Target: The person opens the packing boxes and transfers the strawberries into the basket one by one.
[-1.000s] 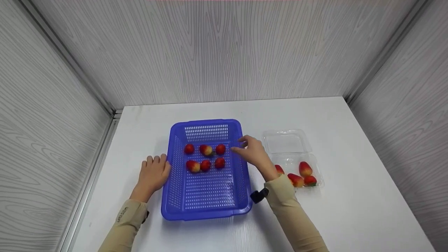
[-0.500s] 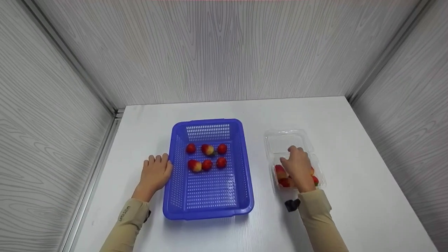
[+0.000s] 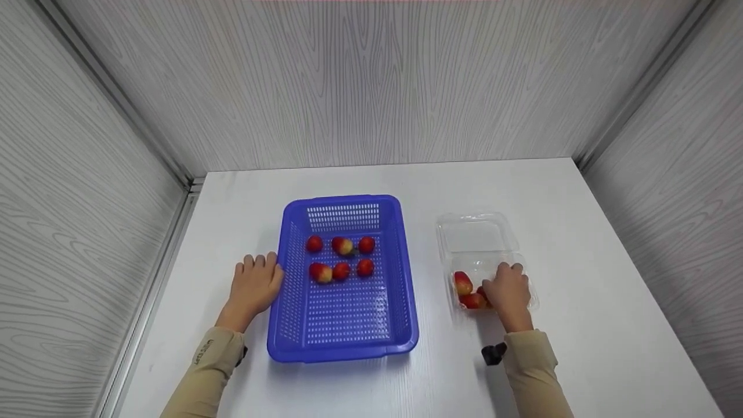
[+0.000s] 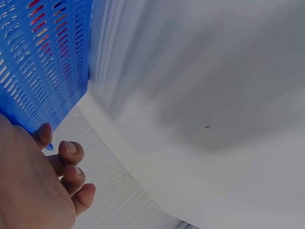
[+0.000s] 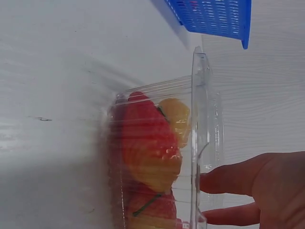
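A blue slotted basket (image 3: 345,325) stands mid-table with several red strawberries (image 3: 341,270) at its far end. My left hand (image 3: 255,284) lies flat on the table, fingers (image 4: 71,152) against the basket's left wall (image 4: 47,62). To the right sits a clear clamshell box (image 3: 464,264), its lid (image 3: 476,232) folded open away from me. My right hand (image 3: 508,284) reaches into the box's tray, covering part of it. Two strawberries (image 3: 464,284) show left of that hand. In the right wrist view my fingers (image 5: 233,179) stretch toward the clear wall (image 5: 198,119), holding nothing, with strawberries (image 5: 147,152) behind it.
The white table (image 3: 580,232) is closed in by grey wood-grain walls at the back and both sides. A corner of the blue basket (image 5: 214,16) shows in the right wrist view. A small black device (image 3: 493,352) sits at my right wrist.
My right hand left the basket's right rim, crossed to the clamshell box and settled lower into its tray. The left hand and the basket have stayed put.
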Motion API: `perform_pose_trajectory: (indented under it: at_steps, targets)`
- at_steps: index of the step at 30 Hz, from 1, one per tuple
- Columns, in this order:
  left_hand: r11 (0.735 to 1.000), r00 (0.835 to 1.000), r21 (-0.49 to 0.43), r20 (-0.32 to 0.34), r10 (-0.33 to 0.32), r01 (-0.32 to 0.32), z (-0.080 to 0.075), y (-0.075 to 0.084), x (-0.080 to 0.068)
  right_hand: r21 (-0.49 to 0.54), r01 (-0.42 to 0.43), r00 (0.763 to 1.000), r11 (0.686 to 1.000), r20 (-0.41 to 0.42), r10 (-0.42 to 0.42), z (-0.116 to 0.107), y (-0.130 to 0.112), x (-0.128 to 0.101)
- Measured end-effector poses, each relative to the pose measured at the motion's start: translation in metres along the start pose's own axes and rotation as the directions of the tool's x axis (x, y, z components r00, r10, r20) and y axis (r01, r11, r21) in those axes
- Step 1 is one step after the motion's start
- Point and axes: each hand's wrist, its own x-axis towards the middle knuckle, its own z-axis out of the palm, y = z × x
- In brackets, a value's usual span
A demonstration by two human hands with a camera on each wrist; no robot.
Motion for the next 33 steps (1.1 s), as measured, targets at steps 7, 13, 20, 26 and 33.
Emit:
perform_pose_trajectory:
  at_steps: [7, 13, 20, 26, 33]
  targets:
    - [1.000, 1.000, -0.005, -0.006, 0.005, -0.005, 0.002, 0.002, -0.002, 0.036, 0.011, 0.999, 0.999, -0.040, -0.010, 0.006, 0.006, 0.002]
    - [1.000, 1.000, -0.003, -0.025, 0.014, -0.014, 0.002, 0.001, -0.001, 0.065, 0.002, 0.999, 0.998, -0.047, 0.001, 0.005, 0.009, 0.005]
    - [1.000, 1.000, -0.002, -0.028, 0.013, -0.013, 0.003, -0.001, 0.000, 0.106, -0.026, 1.000, 0.994, -0.010, 0.027, 0.006, 0.009, 0.009]
    - [1.000, 1.000, -0.013, -0.009, 0.002, -0.002, 0.003, -0.001, 0.000, 0.114, -0.019, 1.000, 0.993, 0.002, 0.019, 0.012, 0.008, 0.012]
    - [1.000, 1.000, -0.012, -0.011, 0.002, -0.002, 0.001, -0.001, 0.001, 0.086, -0.019, 0.999, 0.996, 0.028, 0.016, 0.017, 0.005, 0.014]
